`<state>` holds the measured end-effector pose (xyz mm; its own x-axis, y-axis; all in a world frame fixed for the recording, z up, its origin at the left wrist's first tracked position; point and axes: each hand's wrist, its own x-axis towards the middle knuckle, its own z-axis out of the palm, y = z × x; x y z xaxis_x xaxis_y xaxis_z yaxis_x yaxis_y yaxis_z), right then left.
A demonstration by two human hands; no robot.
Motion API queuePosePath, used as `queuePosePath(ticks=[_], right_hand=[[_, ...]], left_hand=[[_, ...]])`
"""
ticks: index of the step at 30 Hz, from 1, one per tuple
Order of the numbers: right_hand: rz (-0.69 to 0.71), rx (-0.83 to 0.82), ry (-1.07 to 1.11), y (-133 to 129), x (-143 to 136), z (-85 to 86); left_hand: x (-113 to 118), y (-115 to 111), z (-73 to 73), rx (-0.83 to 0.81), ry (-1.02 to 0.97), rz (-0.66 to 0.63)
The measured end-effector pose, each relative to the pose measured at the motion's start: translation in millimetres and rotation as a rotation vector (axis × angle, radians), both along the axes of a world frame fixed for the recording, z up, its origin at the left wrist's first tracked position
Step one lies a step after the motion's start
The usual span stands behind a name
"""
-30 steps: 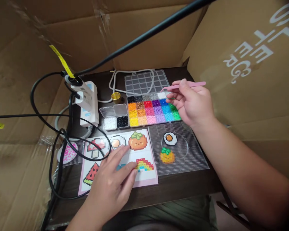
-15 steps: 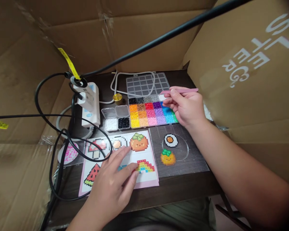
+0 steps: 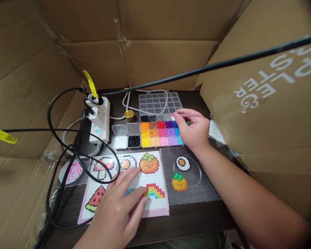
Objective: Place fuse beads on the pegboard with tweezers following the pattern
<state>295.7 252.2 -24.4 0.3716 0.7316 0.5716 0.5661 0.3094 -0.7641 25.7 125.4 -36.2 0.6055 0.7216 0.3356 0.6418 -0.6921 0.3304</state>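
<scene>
My right hand (image 3: 193, 129) grips pink tweezers (image 3: 189, 115) above the right side of the bead box (image 3: 143, 142), whose compartments hold fuse beads sorted by colour. The tips point left, over the grey and white beads. Fingers apart, my left hand (image 3: 121, 204) rests on the pattern sheet (image 3: 157, 207), covering part of its lower row. A persimmon, a rainbow, a watermelon slice and other pixel pictures show on the sheet. To its right lies a clear pegboard (image 3: 197, 195), bearing a fried-egg bead piece (image 3: 182, 163) and an orange persimmon bead piece (image 3: 179, 182).
Left of the bead box stand a small two-part case (image 3: 126, 142) of white and black beads and a gold cup (image 3: 129, 115). A white power strip (image 3: 103, 128) trails looping black cables (image 3: 79, 157). Cardboard walls (image 3: 168, 62) enclose the table; a pink-and-white bead disc (image 3: 72, 172) lies left.
The view has tilted, so the table sits lower in the picture. My right hand with the tweezers has shifted slightly left over the bead box. My left hand stays on the sheet.
</scene>
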Motion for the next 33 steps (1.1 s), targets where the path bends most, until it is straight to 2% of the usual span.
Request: queuePosePath(ticks=[10, 20, 33], right_hand=[[-0.024, -0.024, -0.113, -6.2, 10.4, -1.6], [0.094, -0.097, -0.158, -6.0, 2.1, -1.3], [0.063, -0.148, -0.084, -4.2, 4.8, -1.8]], left_hand=[[2.1, 1.5, 4.2, 0.019, -0.020, 0.002], [0.3, 0.6, 2.8, 0.022, 0.021, -0.008], [1.3, 1.9, 5.2, 0.022, 0.016, -0.010]])
